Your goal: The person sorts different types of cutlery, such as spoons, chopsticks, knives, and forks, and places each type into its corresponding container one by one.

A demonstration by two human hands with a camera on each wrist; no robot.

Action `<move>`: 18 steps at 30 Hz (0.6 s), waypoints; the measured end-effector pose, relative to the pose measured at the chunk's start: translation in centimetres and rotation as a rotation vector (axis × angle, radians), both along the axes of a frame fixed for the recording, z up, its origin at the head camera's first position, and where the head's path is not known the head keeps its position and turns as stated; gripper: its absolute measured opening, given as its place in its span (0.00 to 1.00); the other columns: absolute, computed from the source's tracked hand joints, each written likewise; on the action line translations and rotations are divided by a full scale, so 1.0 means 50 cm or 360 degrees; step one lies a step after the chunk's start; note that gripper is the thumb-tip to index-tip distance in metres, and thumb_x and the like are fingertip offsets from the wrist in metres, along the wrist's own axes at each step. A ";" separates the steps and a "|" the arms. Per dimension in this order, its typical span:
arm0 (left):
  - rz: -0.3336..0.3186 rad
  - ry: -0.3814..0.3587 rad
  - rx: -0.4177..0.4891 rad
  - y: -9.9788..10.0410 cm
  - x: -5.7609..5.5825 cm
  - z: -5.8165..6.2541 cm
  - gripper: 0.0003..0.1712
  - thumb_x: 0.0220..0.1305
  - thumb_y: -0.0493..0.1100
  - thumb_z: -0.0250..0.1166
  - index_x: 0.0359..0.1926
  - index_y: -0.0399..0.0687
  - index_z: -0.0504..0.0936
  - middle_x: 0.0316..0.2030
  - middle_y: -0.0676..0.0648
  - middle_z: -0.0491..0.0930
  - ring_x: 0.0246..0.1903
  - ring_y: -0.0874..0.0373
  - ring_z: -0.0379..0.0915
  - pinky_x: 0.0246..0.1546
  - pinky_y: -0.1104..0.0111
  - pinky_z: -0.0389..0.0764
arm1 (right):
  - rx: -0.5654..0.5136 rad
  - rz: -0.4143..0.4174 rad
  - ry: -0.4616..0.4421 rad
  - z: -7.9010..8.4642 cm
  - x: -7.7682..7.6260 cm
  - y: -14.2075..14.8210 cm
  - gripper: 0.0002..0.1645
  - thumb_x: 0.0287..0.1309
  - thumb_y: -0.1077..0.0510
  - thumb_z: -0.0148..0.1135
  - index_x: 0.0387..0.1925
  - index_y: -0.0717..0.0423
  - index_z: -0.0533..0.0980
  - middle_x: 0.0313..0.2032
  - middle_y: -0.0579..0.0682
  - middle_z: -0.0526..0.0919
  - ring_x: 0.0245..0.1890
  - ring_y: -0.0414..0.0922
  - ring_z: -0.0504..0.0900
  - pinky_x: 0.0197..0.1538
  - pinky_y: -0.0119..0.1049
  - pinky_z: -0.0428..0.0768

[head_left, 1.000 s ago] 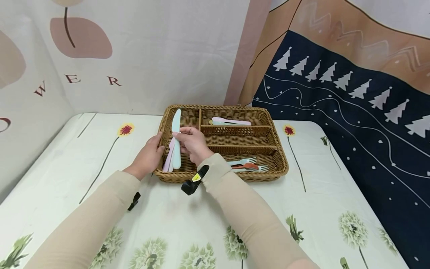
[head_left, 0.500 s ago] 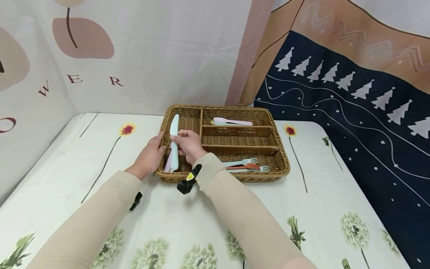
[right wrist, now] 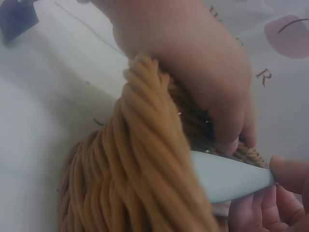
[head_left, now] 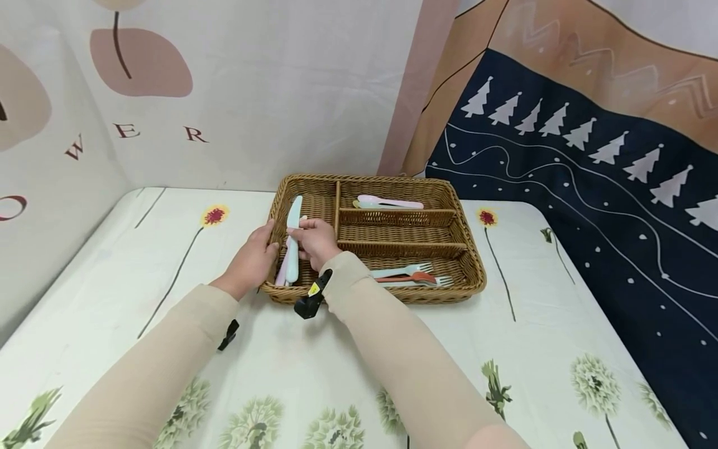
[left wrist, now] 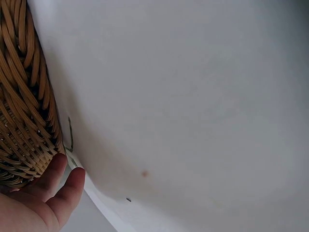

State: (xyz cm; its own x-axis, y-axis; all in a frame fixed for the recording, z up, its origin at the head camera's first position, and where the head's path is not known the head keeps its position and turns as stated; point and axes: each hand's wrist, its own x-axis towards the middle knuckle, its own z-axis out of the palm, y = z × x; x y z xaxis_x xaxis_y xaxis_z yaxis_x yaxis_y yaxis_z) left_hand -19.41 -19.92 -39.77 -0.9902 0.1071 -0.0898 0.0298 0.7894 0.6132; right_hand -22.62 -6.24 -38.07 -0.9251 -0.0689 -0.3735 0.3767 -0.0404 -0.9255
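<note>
My left hand (head_left: 249, 262) grips the left rim of a brown wicker cutlery basket (head_left: 392, 297); in the left wrist view two fingertips (left wrist: 72, 186) show by the woven outer wall. Inside the long left compartment, my right hand (head_left: 316, 242) pinches a light-blue table knife (head_left: 292, 265) between thumb and fingers, its blade pointing to the back. The right wrist view shows the pinched knife (right wrist: 231, 178) partly behind the basket's wall. Under it lies a lilac knife (head_left: 281, 274), mostly covered.
Light-blue forks (head_left: 405, 270) and an orange-red fork (head_left: 417, 277) lie in the front right compartment. A pink-handled utensil (head_left: 387, 201) rests on others in the back one, with a wicker divider (head_left: 401, 246) between. A flowered white cloth (head_left: 269, 374) covers the table.
My right hand has lowered the light-blue knife into the left compartment and drawn slightly left, onto the lilac knife. The left hand keeps its place on the rim.
</note>
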 end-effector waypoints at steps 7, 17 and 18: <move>0.0010 -0.0021 -0.0013 0.000 -0.001 0.001 0.34 0.77 0.42 0.37 0.76 0.38 0.36 0.73 0.31 0.43 0.71 0.34 0.43 0.69 0.44 0.51 | 0.0060 -0.0001 0.0011 -0.009 0.001 -0.009 0.17 0.60 0.62 0.66 0.50 0.57 0.77 0.41 0.50 0.79 0.31 0.40 0.74 0.29 0.33 0.75; 0.0009 -0.0028 -0.0022 -0.001 -0.001 0.002 0.34 0.77 0.41 0.38 0.76 0.38 0.36 0.73 0.31 0.43 0.71 0.34 0.44 0.69 0.43 0.51 | 0.0102 -0.0023 -0.0017 -0.014 0.004 -0.016 0.14 0.59 0.65 0.65 0.47 0.60 0.77 0.40 0.54 0.80 0.39 0.47 0.81 0.41 0.42 0.85; 0.0008 -0.0028 -0.0023 0.000 -0.001 0.002 0.34 0.77 0.41 0.37 0.76 0.38 0.36 0.73 0.31 0.43 0.71 0.34 0.44 0.69 0.43 0.51 | 0.0098 -0.0025 -0.0021 -0.015 0.003 -0.017 0.14 0.60 0.65 0.64 0.47 0.61 0.76 0.40 0.54 0.81 0.40 0.48 0.81 0.43 0.43 0.85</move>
State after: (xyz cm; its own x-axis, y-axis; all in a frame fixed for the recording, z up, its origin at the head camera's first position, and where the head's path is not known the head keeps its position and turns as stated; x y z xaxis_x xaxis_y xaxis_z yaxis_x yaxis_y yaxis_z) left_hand -19.45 -19.93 -39.67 -0.9890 0.1008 -0.1084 0.0154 0.7982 0.6022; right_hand -22.47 -7.08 -38.80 -0.9208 -0.0311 -0.3888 0.3886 0.0102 -0.9213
